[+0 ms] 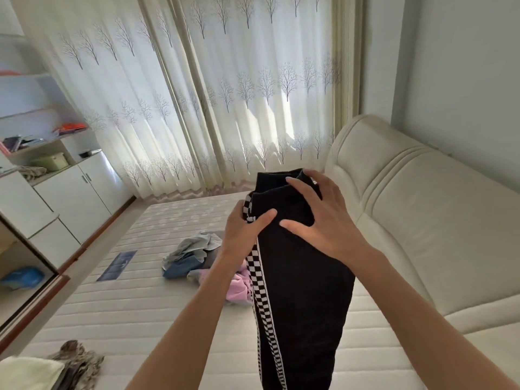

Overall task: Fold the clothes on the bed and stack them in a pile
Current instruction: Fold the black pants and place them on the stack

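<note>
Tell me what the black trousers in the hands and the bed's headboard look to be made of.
Black trousers: soft matte knit, probably cotton jersey; it drapes limp, and the checkered side stripe looks woven or sewn on. Headboard: cream padded upholstery, likely leather or faux leather; smooth, faint sheen, stitched panels.

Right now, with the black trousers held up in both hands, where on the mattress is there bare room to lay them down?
Bare quilted white mattress lies between the loose heap of grey, blue and pink clothes and the patterned brown garments at the near-left corner. Another free strip runs along the cream padded headboard. The middle, under the left hand, is crowded; the right hand and black checker-striped trousers hide more.
</note>
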